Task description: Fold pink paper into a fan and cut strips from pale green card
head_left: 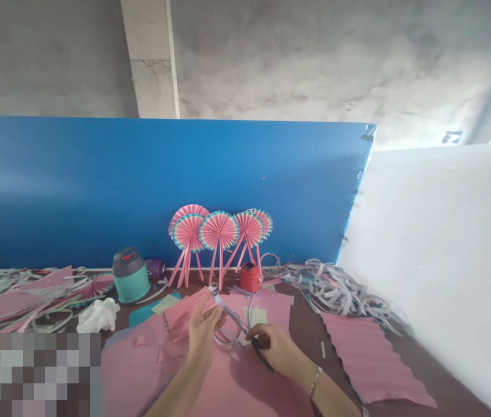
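Scissors (245, 334) gripped in closed right hand (277, 348); left hand (202, 335) pinches pleated pink paper (182, 317).

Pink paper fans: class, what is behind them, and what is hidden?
The blue board stands behind the fans, which lean against it. The board directly behind them is covered.

My left hand (202, 336) gripped pink pleated paper (182, 317), my right hand (279, 351) black-handled scissors (257, 346); beyond, paper fans (219, 231) were pink, teal-ringed.
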### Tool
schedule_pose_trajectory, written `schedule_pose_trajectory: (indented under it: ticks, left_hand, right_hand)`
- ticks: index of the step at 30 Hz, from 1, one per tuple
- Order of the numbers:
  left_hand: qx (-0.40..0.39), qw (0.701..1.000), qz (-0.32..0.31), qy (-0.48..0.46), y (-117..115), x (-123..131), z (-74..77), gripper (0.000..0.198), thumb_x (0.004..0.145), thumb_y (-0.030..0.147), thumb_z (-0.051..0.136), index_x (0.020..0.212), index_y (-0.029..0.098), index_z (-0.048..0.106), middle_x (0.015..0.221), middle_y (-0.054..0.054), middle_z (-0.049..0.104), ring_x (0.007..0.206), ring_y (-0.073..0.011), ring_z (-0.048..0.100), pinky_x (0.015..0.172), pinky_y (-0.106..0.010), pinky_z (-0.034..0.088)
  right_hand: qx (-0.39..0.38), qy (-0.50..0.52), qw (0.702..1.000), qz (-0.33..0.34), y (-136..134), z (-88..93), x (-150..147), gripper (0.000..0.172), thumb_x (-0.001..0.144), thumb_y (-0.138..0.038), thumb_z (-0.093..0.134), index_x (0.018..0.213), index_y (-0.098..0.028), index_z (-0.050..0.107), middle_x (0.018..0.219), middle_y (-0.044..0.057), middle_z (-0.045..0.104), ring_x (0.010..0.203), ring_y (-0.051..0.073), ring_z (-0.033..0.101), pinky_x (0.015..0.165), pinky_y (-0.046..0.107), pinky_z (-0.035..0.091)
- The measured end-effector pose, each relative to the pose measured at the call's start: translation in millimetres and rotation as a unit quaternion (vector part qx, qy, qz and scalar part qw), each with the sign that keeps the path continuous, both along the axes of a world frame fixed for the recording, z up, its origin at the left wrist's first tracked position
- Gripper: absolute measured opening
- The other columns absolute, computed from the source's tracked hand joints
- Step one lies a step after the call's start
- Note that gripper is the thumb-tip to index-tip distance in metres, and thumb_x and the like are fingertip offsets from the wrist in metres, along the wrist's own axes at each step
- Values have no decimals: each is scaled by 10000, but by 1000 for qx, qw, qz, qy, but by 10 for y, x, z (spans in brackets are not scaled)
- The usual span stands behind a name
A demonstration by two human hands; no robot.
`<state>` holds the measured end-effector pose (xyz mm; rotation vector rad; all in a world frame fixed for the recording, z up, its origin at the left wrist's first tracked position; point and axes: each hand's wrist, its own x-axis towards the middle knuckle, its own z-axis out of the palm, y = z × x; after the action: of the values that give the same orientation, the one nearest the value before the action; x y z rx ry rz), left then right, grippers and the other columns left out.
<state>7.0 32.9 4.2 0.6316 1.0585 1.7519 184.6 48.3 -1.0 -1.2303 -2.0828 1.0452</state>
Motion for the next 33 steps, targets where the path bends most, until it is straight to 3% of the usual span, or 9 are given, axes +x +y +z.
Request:
schedule_pose_trajectory:
  ticks: [18, 24, 26, 29, 33]
  left_hand:
    - [-7, 999, -17, 36, -10, -16, 6, 867, 598, 321, 765, 1352, 179, 362, 740, -58, 728, 734, -216, 692, 673, -307, 526]
    - [-3, 1000, -15, 23, -19, -4, 15, 844, 583, 330, 778, 1320, 195, 390, 731, -43, 721, 745, -223, 692, 706, -328, 527]
    - [-4, 1000, -5, -11, -10, -8, 3, 763, 565, 346, 787, 1238, 198, 460, 750, -43, 718, 742, -216, 690, 724, -332, 524]
    - [-32, 999, -9, -36, 14, -28, -21, 477, 550, 398, 779, 917, 154, 596, 699, -45, 694, 679, -195, 678, 661, -294, 518]
    - [-43, 997, -59, -2, 34, -51, -33, 348, 570, 439, 746, 659, 139, 593, 632, -25, 640, 612, -145, 631, 553, -228, 473]
  right_hand:
    - [-13, 26, 1000, 12, 3, -32, 18, 240, 627, -139, 515, 817, -141, 663, 490, -62, 414, 446, 74, 338, 412, 178, 228]
    - [-15, 31, 999, 10, 26, -33, 13, 226, 637, -155, 522, 813, -134, 661, 485, -58, 420, 440, 73, 337, 404, 179, 221]
    - [-23, 42, 999, 7, 32, -36, 8, 223, 636, -171, 534, 816, -133, 658, 495, -55, 428, 445, 75, 341, 404, 179, 228]
    - [-25, 53, 998, 0, 35, -48, 8, 212, 625, -184, 552, 801, -133, 658, 494, -58, 416, 453, 74, 327, 407, 181, 226]
    - [-24, 57, 998, 6, 35, -59, 14, 204, 614, -186, 554, 780, -139, 662, 492, -55, 417, 453, 75, 331, 410, 183, 231]
